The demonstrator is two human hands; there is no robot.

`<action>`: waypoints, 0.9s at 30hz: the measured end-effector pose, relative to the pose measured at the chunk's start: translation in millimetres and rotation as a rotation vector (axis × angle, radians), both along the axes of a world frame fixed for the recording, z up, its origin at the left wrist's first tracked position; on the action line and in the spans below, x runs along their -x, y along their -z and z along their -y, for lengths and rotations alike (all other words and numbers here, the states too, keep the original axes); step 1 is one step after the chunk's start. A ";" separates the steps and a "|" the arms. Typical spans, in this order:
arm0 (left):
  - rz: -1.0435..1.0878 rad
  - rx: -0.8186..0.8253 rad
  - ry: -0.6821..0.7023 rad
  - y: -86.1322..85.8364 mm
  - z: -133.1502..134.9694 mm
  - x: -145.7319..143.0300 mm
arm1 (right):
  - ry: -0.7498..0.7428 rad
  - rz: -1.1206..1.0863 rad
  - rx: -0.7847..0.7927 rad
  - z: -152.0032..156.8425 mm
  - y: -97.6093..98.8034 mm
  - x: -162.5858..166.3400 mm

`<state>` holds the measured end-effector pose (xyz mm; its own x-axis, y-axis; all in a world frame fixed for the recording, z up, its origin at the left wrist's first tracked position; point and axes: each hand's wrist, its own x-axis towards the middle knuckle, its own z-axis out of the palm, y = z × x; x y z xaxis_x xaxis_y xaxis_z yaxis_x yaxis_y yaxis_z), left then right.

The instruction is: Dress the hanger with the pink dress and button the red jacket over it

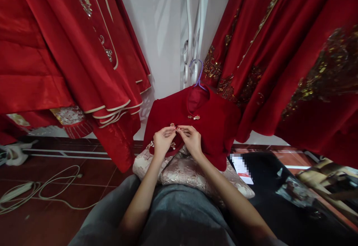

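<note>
The red jacket serves as the reference point. It lies face up over a cream brocade cloth on the person's lap; a purple hanger projects from its collar. Beyond the jacket stand a pale wall and white metal scrollwork. Red gowns hang on both sides of it: cream-edged gowns to its left, gold-sequinned gowns to its right. Dark red floor tiles and a coiled pale cable lie left of the jacket; a black surface bearing clear plastic lies right of it.

Both forearms extend forward and converge at the jacket's front opening, below a jewelled collar clasp. The left hand and right hand meet there, wrists slightly raised, thumbs and fingers pinching the jacket's front. The exact part gripped is hidden between the fingertips.
</note>
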<state>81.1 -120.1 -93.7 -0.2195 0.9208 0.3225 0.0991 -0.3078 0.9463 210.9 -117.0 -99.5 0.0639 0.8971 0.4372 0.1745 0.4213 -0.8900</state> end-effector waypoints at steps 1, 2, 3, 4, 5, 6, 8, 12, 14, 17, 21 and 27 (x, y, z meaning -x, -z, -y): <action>-0.030 -0.008 -0.019 -0.6 -0.4 0.6 | -0.003 0.011 -0.009 -0.5 -2.0 0.0; -0.062 -0.016 -0.039 -1.7 -1.0 1.5 | -0.007 0.021 -0.019 -1.3 -4.2 -0.1; -0.096 -0.025 -0.057 -3.3 -2.1 2.7 | -0.012 0.030 -0.029 -2.4 -6.5 -0.2; -0.132 -0.030 -0.066 -5.3 -3.6 4.1 | -0.014 0.039 -0.038 -3.8 -8.8 -0.2; -0.172 -0.029 -0.062 -7.7 -5.6 5.6 | -0.011 0.047 -0.046 -5.5 -10.9 -0.4; -0.214 -0.024 -0.048 -10.3 -7.9 7.0 | -0.005 0.056 -0.053 -7.1 -12.7 -0.7; -0.296 -0.016 -0.011 -14.8 -12.0 9.4 | -0.002 0.072 -0.053 -9.4 -15.7 -2.6; -0.277 -0.034 0.052 -11.5 -9.4 11.1 | -0.132 0.117 0.005 -5.5 -18.2 -17.8; -0.223 -0.033 0.057 -2.8 -0.7 12.1 | -0.220 0.175 0.053 -0.5 -19.1 -32.6; -0.262 0.024 0.053 8.6 16.2 16.0 | -0.302 0.308 0.140 5.4 -23.8 -59.1; -0.540 0.135 0.120 1.6 33.8 21.6 | -0.378 0.486 0.315 8.4 -35.3 -88.4; -0.853 0.331 0.170 -18.7 45.7 21.4 | -0.414 0.800 0.367 7.7 -33.1 -96.2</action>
<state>59.7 -165.8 -75.0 0.1171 0.9927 0.0280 0.7801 -0.1094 0.6161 307.2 -124.8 -66.3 -0.4819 0.8709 -0.0968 0.6854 0.3058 -0.6609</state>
